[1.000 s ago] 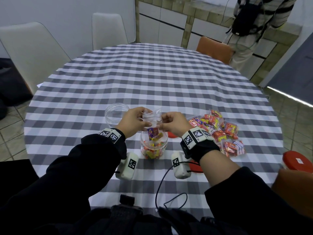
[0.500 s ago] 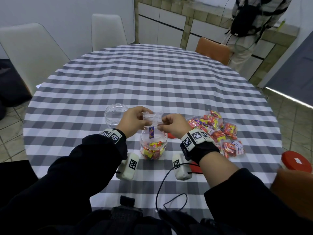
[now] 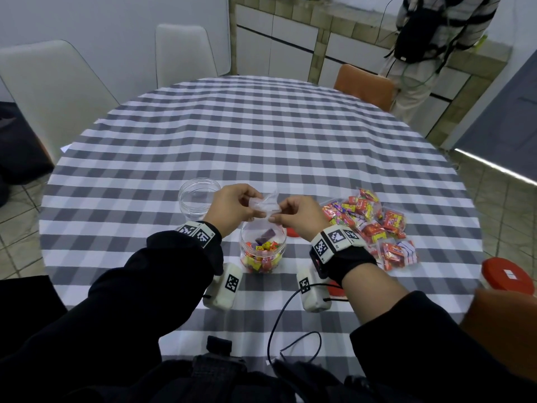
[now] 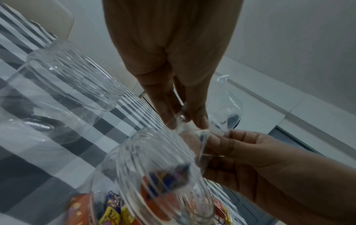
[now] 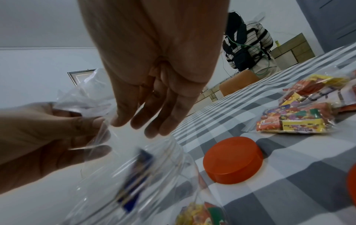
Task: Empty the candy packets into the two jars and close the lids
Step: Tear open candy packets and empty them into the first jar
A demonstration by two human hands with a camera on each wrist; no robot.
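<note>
Both hands hold a clear, nearly empty candy packet [image 3: 265, 204] mouth-down just above an open clear jar [image 3: 263, 253] part-filled with colourful candies. My left hand [image 3: 253, 205] pinches the packet's left side; my right hand [image 3: 275, 214] pinches its right side. A purple candy [image 3: 265, 235] sits in the jar's neck and looks blurred in the right wrist view [image 5: 137, 169]. A second open jar [image 3: 198, 197], empty, stands to the left. Several full candy packets [image 3: 374, 225] lie in a pile to the right. One red lid [image 5: 233, 158] lies beside the filled jar.
Another red lid [image 3: 336, 287] lies half hidden under my right wrist. A red-topped thing [image 3: 507, 275] is at the table's right edge. Chairs ring the checked table [image 3: 261, 135]; a person [image 3: 430, 45] stands at the far counter.
The candies that hung in the packet a second ago have dropped into the jar, the purple one last. Both hands have kept their pinch above the jar.
</note>
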